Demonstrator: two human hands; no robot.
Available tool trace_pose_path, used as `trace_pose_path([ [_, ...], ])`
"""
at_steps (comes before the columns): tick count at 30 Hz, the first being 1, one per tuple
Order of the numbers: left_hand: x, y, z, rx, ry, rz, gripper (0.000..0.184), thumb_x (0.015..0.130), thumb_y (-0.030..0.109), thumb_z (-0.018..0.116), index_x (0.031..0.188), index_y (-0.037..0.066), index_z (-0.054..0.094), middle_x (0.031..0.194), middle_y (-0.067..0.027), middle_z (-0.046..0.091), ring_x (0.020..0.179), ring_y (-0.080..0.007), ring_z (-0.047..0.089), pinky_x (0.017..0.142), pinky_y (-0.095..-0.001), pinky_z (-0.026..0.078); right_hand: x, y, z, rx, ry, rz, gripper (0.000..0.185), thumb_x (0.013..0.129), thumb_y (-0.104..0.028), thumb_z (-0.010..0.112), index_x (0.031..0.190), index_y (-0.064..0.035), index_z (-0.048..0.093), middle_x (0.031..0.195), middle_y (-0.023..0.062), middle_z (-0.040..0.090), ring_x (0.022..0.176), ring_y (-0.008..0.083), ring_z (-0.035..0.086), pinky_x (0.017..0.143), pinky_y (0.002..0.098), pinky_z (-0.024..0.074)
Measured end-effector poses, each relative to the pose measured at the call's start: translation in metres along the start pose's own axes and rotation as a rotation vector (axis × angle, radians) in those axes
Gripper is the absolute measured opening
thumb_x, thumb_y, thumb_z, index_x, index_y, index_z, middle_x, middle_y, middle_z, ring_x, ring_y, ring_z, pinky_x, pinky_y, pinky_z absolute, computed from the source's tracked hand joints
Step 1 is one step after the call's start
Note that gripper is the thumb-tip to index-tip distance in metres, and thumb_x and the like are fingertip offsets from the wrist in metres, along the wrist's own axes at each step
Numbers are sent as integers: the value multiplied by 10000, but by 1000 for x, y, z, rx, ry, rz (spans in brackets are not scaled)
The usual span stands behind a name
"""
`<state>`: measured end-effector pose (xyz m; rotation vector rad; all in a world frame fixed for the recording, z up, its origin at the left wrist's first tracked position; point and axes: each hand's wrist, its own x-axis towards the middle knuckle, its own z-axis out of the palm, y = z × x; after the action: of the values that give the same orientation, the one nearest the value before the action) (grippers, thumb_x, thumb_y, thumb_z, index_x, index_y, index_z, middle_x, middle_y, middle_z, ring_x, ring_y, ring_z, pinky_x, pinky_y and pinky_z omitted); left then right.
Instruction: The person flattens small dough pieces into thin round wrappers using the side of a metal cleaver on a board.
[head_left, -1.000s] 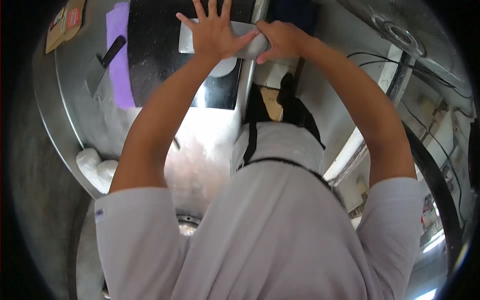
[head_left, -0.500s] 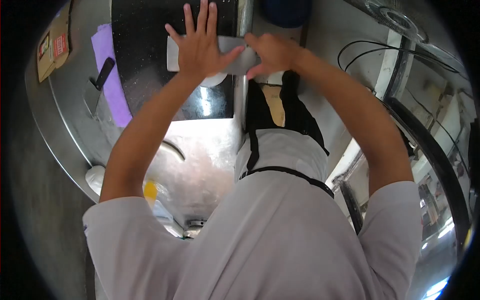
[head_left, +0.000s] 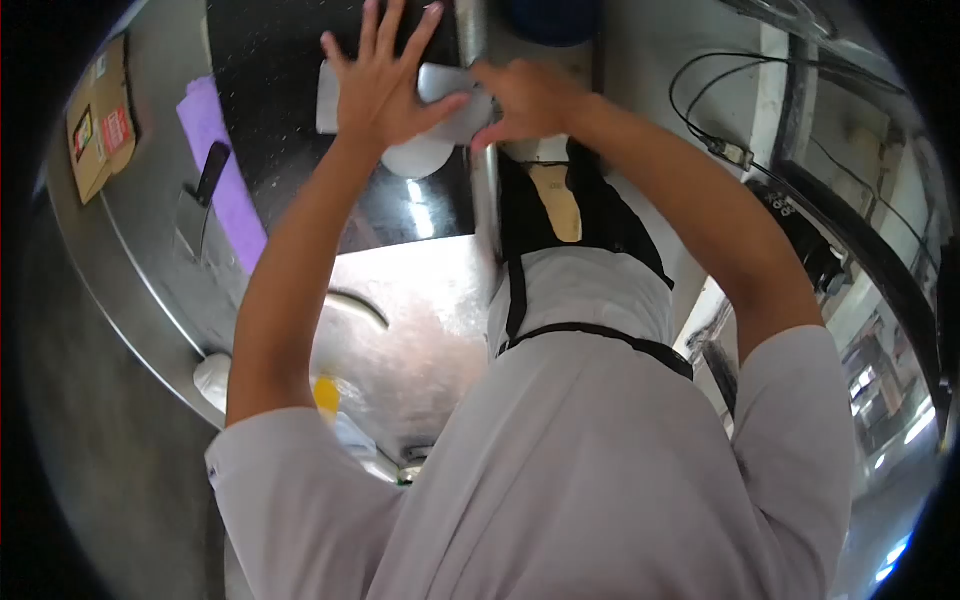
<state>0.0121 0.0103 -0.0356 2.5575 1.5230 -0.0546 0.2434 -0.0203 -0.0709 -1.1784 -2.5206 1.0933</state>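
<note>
My left hand (head_left: pixel 380 105) lies palm down with spread fingers on a flat, wide metal blade (head_left: pixel 328 98). At the blade's right end, my right hand (head_left: pixel 525 100) is closed around it, its thumb and forefinger toward the left. Partly under the blade is a round white piece (head_left: pixel 418 158), flat in look, on a black board (head_left: pixel 270 120) dusted with white specks. What the palms cover is hidden.
Left of the board, a purple cloth (head_left: pixel 222 170) lies beside a black-handled cleaver (head_left: pixel 208 185). A cardboard box (head_left: pixel 100 130) is at the upper left. Below the board, a curved strip (head_left: pixel 360 305) and a yellow item (head_left: pixel 326 395) rest on the metal counter (head_left: pixel 420 340).
The view has shifted, with the board and cloth now further left. More of the round white piece shows below the blade. Both hands keep nearly the same pose on the blade.
</note>
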Motion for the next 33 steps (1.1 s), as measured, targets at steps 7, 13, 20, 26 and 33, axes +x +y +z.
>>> trace_pose_path([
  [7, 28, -29, 1, 8, 161, 53, 1209, 683, 780, 704, 1618, 122, 312, 1696, -239, 168, 1567, -474, 120, 1167, -774, 76, 40, -9, -33, -177, 58, 61, 858, 682, -639, 859, 1171, 8, 580, 865, 220, 732, 875, 444, 717, 794, 508, 569],
  [13, -4, -9, -1, -63, 33, 89, 1145, 622, 693, 796, 1566, 160, 426, 1690, -223, 200, 1563, -468, 137, 1163, -786, 73, 13, -18, -13, -56, -183, 128, 858, 659, -669, 859, 1139, -16, 580, 847, 247, 698, 848, 440, 709, 745, 511, 565],
  [20, 14, -30, -11, -45, 126, 55, 1181, 628, 648, 793, 1606, 170, 335, 1704, -193, 168, 1567, -445, 144, 1203, -730, 125, 39, -15, -26, -179, -20, -13, 888, 666, -688, 847, 1160, 0, 580, 862, 249, 697, 837, 443, 711, 735, 510, 571],
  [26, 19, -35, 10, 1, 149, 83, 1199, 640, 723, 771, 1616, 183, 330, 1700, -216, 173, 1567, -451, 139, 1179, -759, 108, 37, -14, -26, -260, -59, 100, 862, 712, -679, 827, 1197, -7, 590, 819, 181, 714, 817, 417, 729, 769, 493, 578],
  [33, 38, -59, 2, 114, 433, -57, 1175, 710, 697, 725, 1639, 144, 265, 1714, -220, 108, 1572, -469, 83, 1181, -759, 68, 113, 29, -63, -183, 189, -131, 722, 704, -369, 876, 1235, 38, 605, 1079, 276, 712, 1028, 454, 687, 906, 530, 543],
])
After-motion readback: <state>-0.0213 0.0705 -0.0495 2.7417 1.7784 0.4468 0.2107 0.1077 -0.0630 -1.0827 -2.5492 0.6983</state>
